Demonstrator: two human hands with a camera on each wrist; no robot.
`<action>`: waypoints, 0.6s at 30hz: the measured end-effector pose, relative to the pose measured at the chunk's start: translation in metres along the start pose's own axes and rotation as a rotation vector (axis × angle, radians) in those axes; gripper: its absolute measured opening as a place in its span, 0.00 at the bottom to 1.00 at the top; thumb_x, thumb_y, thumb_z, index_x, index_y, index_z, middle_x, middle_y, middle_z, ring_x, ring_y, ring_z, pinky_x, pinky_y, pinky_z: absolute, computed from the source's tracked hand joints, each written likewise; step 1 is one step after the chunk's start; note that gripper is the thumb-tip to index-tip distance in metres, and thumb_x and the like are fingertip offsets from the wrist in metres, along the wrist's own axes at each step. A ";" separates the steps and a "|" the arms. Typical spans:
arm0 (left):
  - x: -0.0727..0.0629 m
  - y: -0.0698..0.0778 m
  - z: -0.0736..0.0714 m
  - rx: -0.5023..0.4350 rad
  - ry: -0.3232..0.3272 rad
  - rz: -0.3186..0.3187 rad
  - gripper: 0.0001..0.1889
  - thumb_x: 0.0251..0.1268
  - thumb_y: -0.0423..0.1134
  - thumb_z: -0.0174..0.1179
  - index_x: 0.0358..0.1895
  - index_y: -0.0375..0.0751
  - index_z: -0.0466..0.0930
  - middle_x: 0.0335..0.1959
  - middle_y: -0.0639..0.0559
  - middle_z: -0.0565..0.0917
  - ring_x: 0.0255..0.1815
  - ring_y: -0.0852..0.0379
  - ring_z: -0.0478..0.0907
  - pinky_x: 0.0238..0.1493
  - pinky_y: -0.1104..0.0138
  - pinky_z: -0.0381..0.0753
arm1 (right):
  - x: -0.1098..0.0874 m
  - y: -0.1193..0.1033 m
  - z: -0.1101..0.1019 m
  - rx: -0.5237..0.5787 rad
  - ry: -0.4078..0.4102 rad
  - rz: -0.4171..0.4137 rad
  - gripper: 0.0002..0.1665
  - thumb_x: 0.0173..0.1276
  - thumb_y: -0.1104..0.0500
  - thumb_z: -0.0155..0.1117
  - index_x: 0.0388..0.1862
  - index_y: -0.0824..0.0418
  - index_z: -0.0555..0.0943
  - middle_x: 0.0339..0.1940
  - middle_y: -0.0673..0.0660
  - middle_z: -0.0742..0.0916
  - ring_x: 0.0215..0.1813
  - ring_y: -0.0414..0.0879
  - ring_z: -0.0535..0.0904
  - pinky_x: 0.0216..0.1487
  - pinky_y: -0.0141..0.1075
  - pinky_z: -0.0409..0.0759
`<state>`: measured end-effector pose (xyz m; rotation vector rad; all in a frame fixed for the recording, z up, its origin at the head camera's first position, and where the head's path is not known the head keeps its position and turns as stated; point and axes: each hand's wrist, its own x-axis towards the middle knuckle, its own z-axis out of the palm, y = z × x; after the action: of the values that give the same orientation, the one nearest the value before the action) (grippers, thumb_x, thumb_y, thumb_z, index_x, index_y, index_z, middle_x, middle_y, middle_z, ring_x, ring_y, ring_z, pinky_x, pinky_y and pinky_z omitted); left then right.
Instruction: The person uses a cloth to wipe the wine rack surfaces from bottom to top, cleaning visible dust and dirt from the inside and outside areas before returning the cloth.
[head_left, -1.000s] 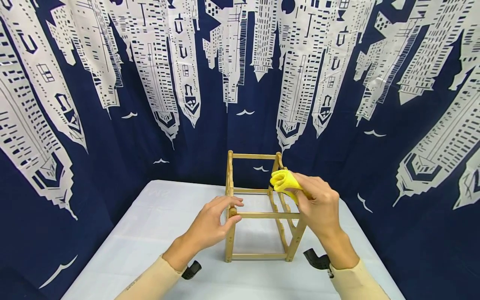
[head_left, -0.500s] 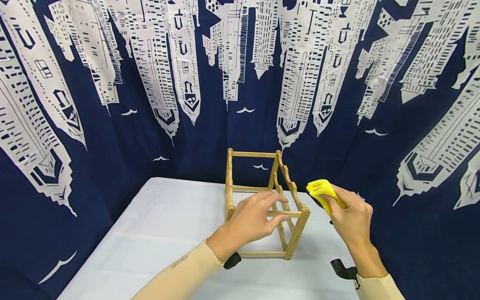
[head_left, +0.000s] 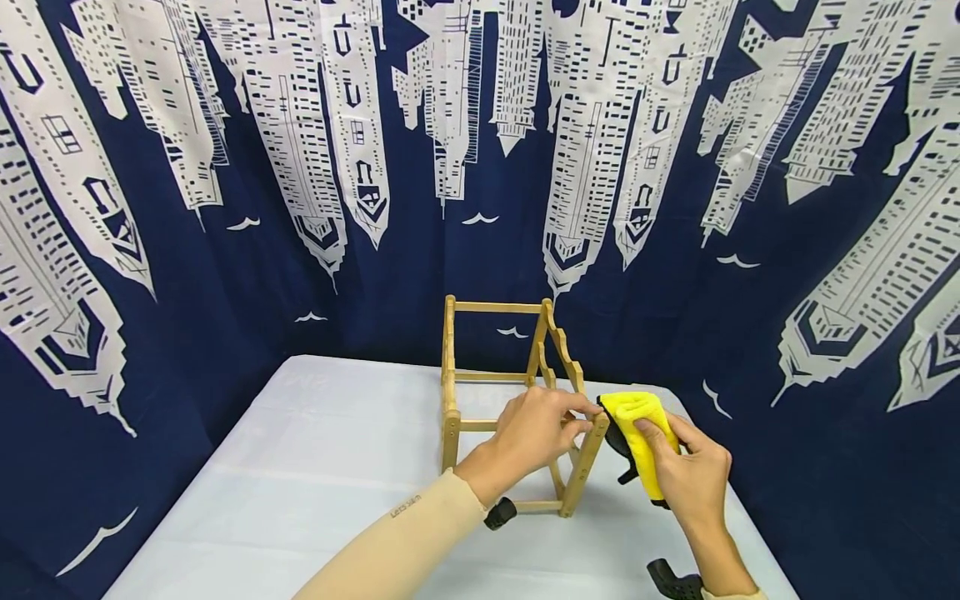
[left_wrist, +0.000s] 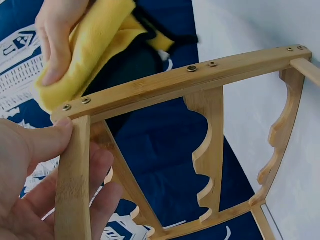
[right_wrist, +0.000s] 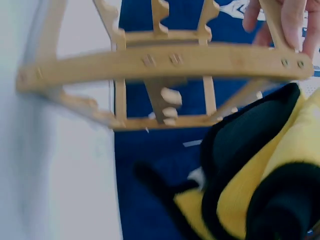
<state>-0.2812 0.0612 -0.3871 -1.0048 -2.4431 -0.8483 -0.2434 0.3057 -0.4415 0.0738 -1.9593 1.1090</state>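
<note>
A light wooden rack (head_left: 497, 307) with scalloped side rails stands on the white-covered table. My left hand (head_left: 528, 425) pinches the rack's front top bar by its right corner; in the left wrist view, thumb and fingers (left_wrist: 106, 202) lie on either side of that bar. Just right of the same corner, my right hand (head_left: 697, 475) grips a folded yellow cloth (head_left: 637, 412) with black edging and a dark underside. The cloth (left_wrist: 100, 50) is close against the corner post in the left wrist view; whether it touches cannot be told.
The white tabletop (head_left: 330, 467) extends left and in front of the rack. A navy curtain (head_left: 390, 325) printed with white buildings hangs behind and along both sides. A black wrist mount (head_left: 671, 581) sits at the right wrist, another mount (head_left: 500, 512) at the left.
My left hand has travelled from the rack's left front corner to its right one and taken hold there. The yellow cloth went out rightward, then came back lower beside the rack, hanging more unfolded.
</note>
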 end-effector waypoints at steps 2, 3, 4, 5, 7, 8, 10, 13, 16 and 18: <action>0.000 -0.001 -0.001 -0.028 -0.005 -0.003 0.12 0.84 0.45 0.75 0.63 0.60 0.97 0.52 0.62 1.00 0.33 0.74 0.87 0.22 0.81 0.73 | -0.008 0.001 0.003 0.111 -0.032 0.037 0.16 0.73 0.72 0.83 0.58 0.68 0.96 0.46 0.34 0.96 0.37 0.26 0.90 0.40 0.18 0.89; 0.000 -0.002 -0.002 -0.047 -0.013 -0.006 0.13 0.84 0.45 0.74 0.63 0.60 0.97 0.54 0.62 0.99 0.33 0.75 0.87 0.23 0.81 0.73 | -0.011 0.001 0.005 0.168 -0.049 0.040 0.16 0.74 0.74 0.80 0.58 0.70 0.95 0.46 0.31 0.95 0.40 0.28 0.92 0.43 0.19 0.90; 0.001 -0.004 -0.003 -0.064 -0.024 -0.013 0.13 0.84 0.45 0.74 0.64 0.60 0.97 0.55 0.62 0.99 0.33 0.75 0.86 0.24 0.81 0.74 | -0.014 0.002 0.008 0.214 -0.069 0.029 0.16 0.73 0.77 0.79 0.58 0.72 0.95 0.47 0.30 0.95 0.43 0.29 0.93 0.46 0.19 0.91; 0.001 -0.005 -0.005 -0.081 -0.036 -0.016 0.13 0.85 0.45 0.73 0.64 0.60 0.97 0.56 0.61 0.99 0.33 0.75 0.85 0.24 0.81 0.73 | -0.016 0.002 0.012 0.242 -0.087 0.007 0.17 0.72 0.79 0.78 0.58 0.73 0.95 0.48 0.32 0.95 0.46 0.29 0.93 0.49 0.20 0.91; 0.002 -0.008 -0.008 -0.101 -0.070 -0.027 0.14 0.86 0.44 0.72 0.66 0.60 0.96 0.60 0.61 0.98 0.34 0.73 0.84 0.27 0.81 0.74 | -0.019 0.003 0.020 0.248 -0.110 -0.048 0.19 0.68 0.81 0.80 0.56 0.73 0.95 0.50 0.37 0.96 0.51 0.29 0.93 0.53 0.19 0.91; 0.002 -0.010 -0.009 -0.107 -0.086 -0.031 0.14 0.87 0.44 0.71 0.66 0.60 0.96 0.61 0.61 0.98 0.34 0.72 0.84 0.28 0.80 0.75 | -0.020 0.003 0.023 0.235 -0.115 -0.075 0.19 0.66 0.81 0.81 0.55 0.71 0.96 0.50 0.41 0.97 0.52 0.28 0.93 0.55 0.18 0.90; 0.003 -0.012 -0.011 -0.122 -0.113 -0.040 0.14 0.87 0.43 0.70 0.67 0.60 0.96 0.64 0.60 0.97 0.39 0.72 0.86 0.33 0.81 0.77 | -0.023 0.002 0.029 0.189 -0.122 -0.114 0.19 0.64 0.79 0.85 0.53 0.68 0.97 0.48 0.49 0.98 0.52 0.25 0.91 0.56 0.16 0.88; 0.003 -0.013 -0.014 -0.120 -0.142 -0.038 0.15 0.88 0.43 0.70 0.68 0.60 0.95 0.64 0.62 0.96 0.37 0.72 0.85 0.35 0.81 0.74 | -0.029 0.002 0.035 0.100 -0.123 -0.138 0.19 0.59 0.75 0.91 0.49 0.66 0.98 0.43 0.58 0.99 0.47 0.21 0.89 0.54 0.14 0.86; 0.004 -0.013 -0.016 -0.126 -0.160 -0.022 0.15 0.88 0.43 0.69 0.69 0.60 0.95 0.64 0.62 0.96 0.27 0.71 0.75 0.32 0.79 0.67 | -0.034 0.002 0.035 -0.015 -0.149 -0.146 0.18 0.53 0.72 0.95 0.44 0.66 0.99 0.38 0.58 0.98 0.42 0.23 0.89 0.49 0.12 0.84; 0.005 -0.013 -0.018 -0.123 -0.165 -0.012 0.15 0.89 0.43 0.68 0.69 0.60 0.94 0.65 0.62 0.96 0.21 0.67 0.66 0.29 0.76 0.61 | -0.036 0.003 0.035 -0.095 -0.188 -0.149 0.18 0.51 0.69 0.97 0.41 0.66 0.98 0.37 0.57 0.98 0.38 0.31 0.92 0.46 0.12 0.85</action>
<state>-0.2923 0.0446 -0.3763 -1.1475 -2.5621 -0.9646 -0.2446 0.2697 -0.4772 0.2772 -2.1324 0.9386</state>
